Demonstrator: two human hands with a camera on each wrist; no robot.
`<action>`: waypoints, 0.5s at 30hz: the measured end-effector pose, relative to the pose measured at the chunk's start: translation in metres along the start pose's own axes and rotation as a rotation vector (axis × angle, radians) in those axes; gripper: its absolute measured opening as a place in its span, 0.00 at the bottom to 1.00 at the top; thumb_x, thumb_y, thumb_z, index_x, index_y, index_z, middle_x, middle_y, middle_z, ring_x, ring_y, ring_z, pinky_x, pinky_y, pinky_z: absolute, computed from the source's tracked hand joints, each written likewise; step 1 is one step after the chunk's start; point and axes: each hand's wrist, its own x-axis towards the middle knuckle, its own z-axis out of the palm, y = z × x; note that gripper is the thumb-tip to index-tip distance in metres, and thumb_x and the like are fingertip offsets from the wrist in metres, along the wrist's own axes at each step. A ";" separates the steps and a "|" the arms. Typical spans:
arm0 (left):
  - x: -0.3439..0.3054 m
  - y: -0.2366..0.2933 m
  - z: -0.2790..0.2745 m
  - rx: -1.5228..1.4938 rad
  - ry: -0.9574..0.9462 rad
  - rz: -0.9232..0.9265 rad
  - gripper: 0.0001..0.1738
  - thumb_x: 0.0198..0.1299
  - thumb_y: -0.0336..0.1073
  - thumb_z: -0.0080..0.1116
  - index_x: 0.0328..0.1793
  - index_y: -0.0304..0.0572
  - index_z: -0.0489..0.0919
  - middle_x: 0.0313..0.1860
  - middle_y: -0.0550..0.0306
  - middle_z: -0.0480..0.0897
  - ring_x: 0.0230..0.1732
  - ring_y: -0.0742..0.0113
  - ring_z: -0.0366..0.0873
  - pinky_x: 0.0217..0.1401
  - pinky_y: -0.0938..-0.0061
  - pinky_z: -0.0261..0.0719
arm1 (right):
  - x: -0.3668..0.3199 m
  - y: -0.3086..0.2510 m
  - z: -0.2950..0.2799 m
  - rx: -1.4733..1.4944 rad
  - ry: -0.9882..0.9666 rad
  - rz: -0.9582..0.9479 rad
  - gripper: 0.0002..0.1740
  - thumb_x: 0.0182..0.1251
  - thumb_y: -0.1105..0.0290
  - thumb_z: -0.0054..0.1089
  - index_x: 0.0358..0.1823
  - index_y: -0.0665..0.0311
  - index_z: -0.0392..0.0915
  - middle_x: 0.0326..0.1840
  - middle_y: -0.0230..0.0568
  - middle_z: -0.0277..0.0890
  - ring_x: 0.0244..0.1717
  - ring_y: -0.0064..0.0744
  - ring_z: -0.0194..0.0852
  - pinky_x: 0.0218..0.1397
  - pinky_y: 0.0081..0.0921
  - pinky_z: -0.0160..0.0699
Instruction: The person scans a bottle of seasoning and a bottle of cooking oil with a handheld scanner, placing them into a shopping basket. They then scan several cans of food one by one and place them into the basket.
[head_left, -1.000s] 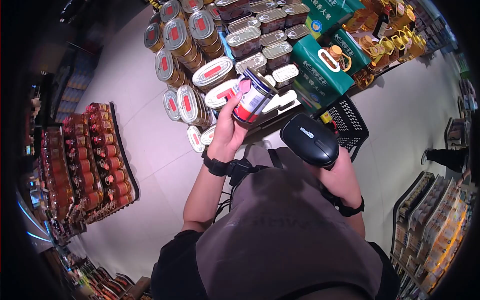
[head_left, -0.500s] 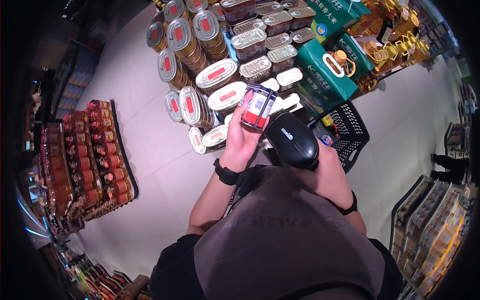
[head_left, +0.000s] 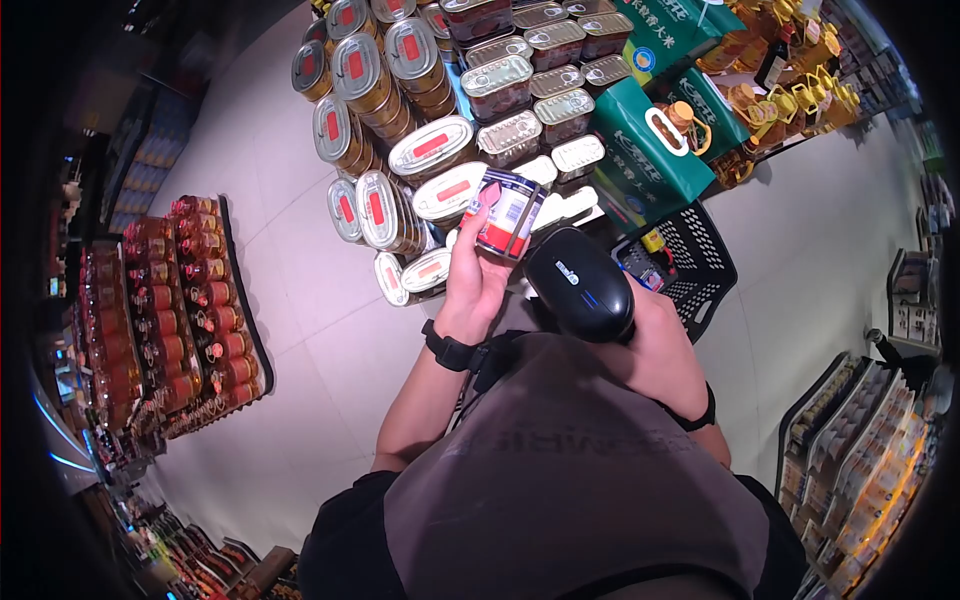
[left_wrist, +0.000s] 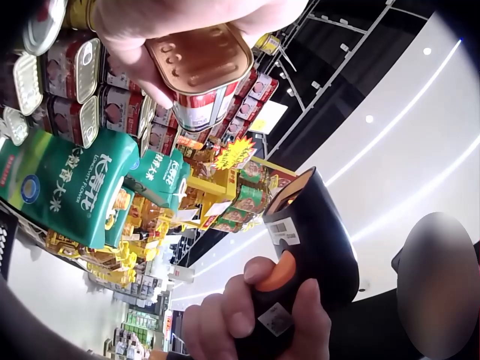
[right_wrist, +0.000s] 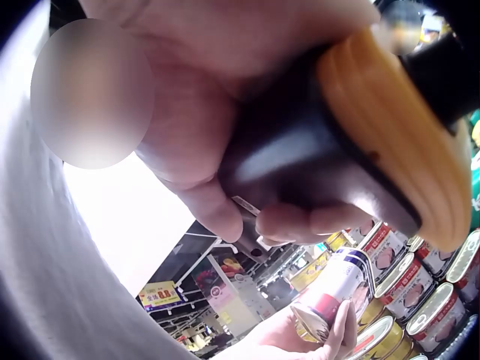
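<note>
My left hand (head_left: 474, 285) grips a tin can (head_left: 512, 212) with a blue, white and red label, its barcode side facing the scanner. In the left wrist view the can (left_wrist: 201, 64) shows its bare metal end and a dark band along its side. My right hand (head_left: 655, 325) holds a black handheld barcode scanner (head_left: 580, 285) just right of the can. The left wrist view shows the index finger at the scanner's orange trigger (left_wrist: 277, 274). Small blue lights glow on the scanner's top. A gap separates scanner and can.
Stacked cans (head_left: 430, 145) stand in front, beside green rice bags (head_left: 650, 150) and yellow oil bottles (head_left: 780, 100). A black shopping basket (head_left: 705, 260) with small items sits beyond my right hand. Bottle racks (head_left: 185, 320) stand left, packaged goods (head_left: 860, 470) right.
The scanner has swung left toward the can, and the can has turned and dropped slightly, its barcode now more toward the scanner. Blue lights have come on atop the scanner.
</note>
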 end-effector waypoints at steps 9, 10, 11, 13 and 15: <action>-0.006 -0.005 0.009 0.257 -0.071 0.074 0.28 0.68 0.32 0.62 0.71 0.43 0.67 0.61 0.51 0.80 0.60 0.61 0.82 0.63 0.65 0.83 | 0.002 0.046 0.012 0.192 0.363 0.295 0.17 0.61 0.71 0.71 0.50 0.68 0.80 0.41 0.37 0.85 0.40 0.25 0.81 0.48 0.25 0.78; -0.006 -0.009 0.011 0.410 -0.076 0.148 0.30 0.65 0.29 0.65 0.71 0.42 0.67 0.60 0.50 0.80 0.59 0.62 0.82 0.62 0.67 0.84 | 0.003 0.052 0.010 0.224 0.392 0.298 0.17 0.61 0.71 0.71 0.50 0.68 0.80 0.40 0.36 0.84 0.40 0.22 0.79 0.47 0.23 0.78; -0.006 -0.013 0.012 0.562 -0.076 0.228 0.32 0.62 0.26 0.67 0.71 0.40 0.66 0.58 0.50 0.80 0.58 0.63 0.82 0.60 0.68 0.84 | 0.003 0.058 0.009 0.259 0.414 0.300 0.16 0.62 0.71 0.70 0.50 0.68 0.80 0.40 0.34 0.84 0.40 0.19 0.77 0.47 0.21 0.77; -0.009 -0.014 0.016 1.023 -0.010 0.314 0.42 0.49 0.28 0.78 0.71 0.40 0.67 0.52 0.51 0.81 0.50 0.67 0.83 0.54 0.72 0.83 | -0.003 0.080 0.005 0.300 0.472 0.323 0.16 0.63 0.71 0.70 0.51 0.68 0.80 0.39 0.31 0.82 0.39 0.16 0.75 0.45 0.20 0.75; -0.003 -0.018 0.012 1.362 -0.029 0.299 0.40 0.44 0.31 0.81 0.65 0.39 0.74 0.47 0.53 0.83 0.46 0.68 0.83 0.53 0.71 0.82 | -0.009 0.099 -0.003 0.279 0.522 0.339 0.16 0.65 0.71 0.70 0.52 0.67 0.79 0.34 0.27 0.80 0.32 0.14 0.72 0.36 0.18 0.72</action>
